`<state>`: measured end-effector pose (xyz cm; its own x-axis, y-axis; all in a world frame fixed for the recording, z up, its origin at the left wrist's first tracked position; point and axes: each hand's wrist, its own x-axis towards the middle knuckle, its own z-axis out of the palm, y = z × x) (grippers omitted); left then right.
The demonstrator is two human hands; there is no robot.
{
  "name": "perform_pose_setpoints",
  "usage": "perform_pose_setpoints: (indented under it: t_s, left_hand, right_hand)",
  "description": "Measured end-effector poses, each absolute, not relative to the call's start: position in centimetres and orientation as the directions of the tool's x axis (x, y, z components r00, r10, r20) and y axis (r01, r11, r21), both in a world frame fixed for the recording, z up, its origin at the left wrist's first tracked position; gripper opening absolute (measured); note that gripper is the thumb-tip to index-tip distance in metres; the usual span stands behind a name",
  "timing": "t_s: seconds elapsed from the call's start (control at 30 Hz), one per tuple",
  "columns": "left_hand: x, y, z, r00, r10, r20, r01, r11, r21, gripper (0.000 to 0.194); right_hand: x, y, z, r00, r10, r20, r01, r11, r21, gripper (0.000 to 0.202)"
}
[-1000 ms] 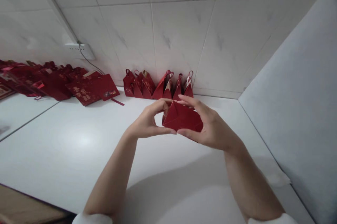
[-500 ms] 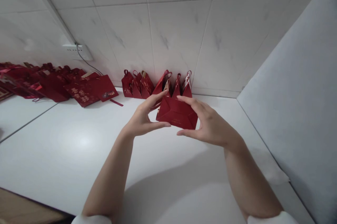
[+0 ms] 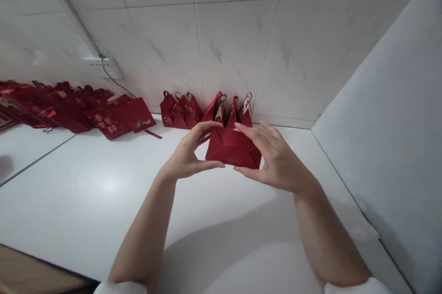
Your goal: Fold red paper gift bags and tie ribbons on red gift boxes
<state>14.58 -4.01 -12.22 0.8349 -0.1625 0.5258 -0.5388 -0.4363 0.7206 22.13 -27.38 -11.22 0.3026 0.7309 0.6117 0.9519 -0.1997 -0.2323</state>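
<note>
A small red folded paper box [image 3: 235, 147] is held up over the white table, its flat side with crossing fold lines facing me. My left hand [image 3: 189, 151] grips its left end, thumb along the lower edge and fingers at the upper edge. At the right end, my right hand [image 3: 272, 156] holds it the same way, with some fingers raised behind. Just beyond, a row of small red boxes with ribbon loops [image 3: 192, 112] stands against the wall, partly hidden by my hands and the held box.
Flat red printed bags [image 3: 110, 121] and a heap of red bags [image 3: 69, 110] lie at the back left of the white table [image 3: 103, 211]. A socket strip [image 3: 102, 67] with a cable is on the tiled wall. A pale panel [image 3: 390, 123] rises at right.
The held box has turned slightly to sit more level. My right hand has shifted a little, and its back fingers now show raised above it.
</note>
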Motion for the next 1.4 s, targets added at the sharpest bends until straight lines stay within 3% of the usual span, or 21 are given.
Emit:
perform_pose_setpoints:
  t_s: [0.1,0.3,0.47,0.73,0.87,0.97,1.07,1.13,1.2,1.3,1.33,1.4]
  left_hand:
    - [14.3,-4.1,-11.9,0.848,-0.18,0.499,-0.514,-0.51,0.69,0.079]
    - [13.7,-4.6,-10.8,0.862,-0.213,0.46,-0.459,-0.712,0.531,0.08]
    - [13.8,-4.6,-10.6,0.864,-0.182,0.47,-0.441,-0.724,0.53,0.076]
    - [13.9,-4.7,-10.6,0.838,-0.198,0.508,-0.486,-0.695,0.53,0.074]
    - [13.9,-4.5,-10.6,0.807,-0.219,0.548,-0.525,-0.692,0.496,0.075]
    - [13.9,-4.3,-10.6,0.785,-0.235,0.574,-0.552,-0.686,0.474,0.074]
    - [14.0,-4.2,-10.6,0.779,-0.245,0.577,-0.573,-0.652,0.496,0.075]
    - [14.1,-4.1,-10.8,0.793,-0.229,0.565,-0.576,-0.583,0.573,0.084]
    - [14.4,-4.0,-11.2,0.834,-0.115,0.54,-0.527,-0.459,0.715,0.089]
    - [14.8,-3.6,-11.8,0.922,0.186,0.339,-0.308,-0.179,0.935,0.077]
    - [14.9,-3.5,-11.9,0.946,0.226,0.233,-0.222,-0.074,0.972,0.075]
    - [15.0,-3.3,-12.0,0.983,0.173,0.064,-0.084,0.107,0.991,0.077]
  right_hand:
    - [22.1,-27.3,-11.2,0.296,0.744,0.6,0.952,-0.182,-0.245,0.072]
    - [21.7,-26.9,-11.2,0.284,0.776,0.563,0.936,-0.098,-0.338,0.039]
    - [21.7,-26.7,-11.3,0.308,0.782,0.542,0.887,-0.03,-0.46,0.029]
    - [21.8,-26.7,-11.2,0.291,0.762,0.578,0.894,-0.001,-0.448,0.027]
    - [21.6,-26.7,-11.1,0.312,0.746,0.588,0.904,-0.043,-0.425,0.052]
    - [21.5,-26.5,-11.3,0.323,0.714,0.621,0.926,-0.104,-0.363,0.074]
    - [21.7,-26.4,-11.5,0.298,0.691,0.659,0.948,-0.136,-0.287,0.081]
    - [22.0,-26.2,-11.7,0.272,0.664,0.696,0.962,-0.166,-0.218,0.081]
    - [22.3,-26.0,-11.9,0.22,0.626,0.748,0.97,-0.218,-0.103,0.078]
    - [22.5,-25.7,-12.4,0.086,0.58,0.81,0.951,-0.289,0.107,0.069]
    - [22.5,-25.5,-12.6,0.042,0.579,0.814,0.94,-0.299,0.164,0.066]
    - [22.3,-25.2,-13.0,-0.022,0.597,0.802,0.923,-0.296,0.245,0.06]
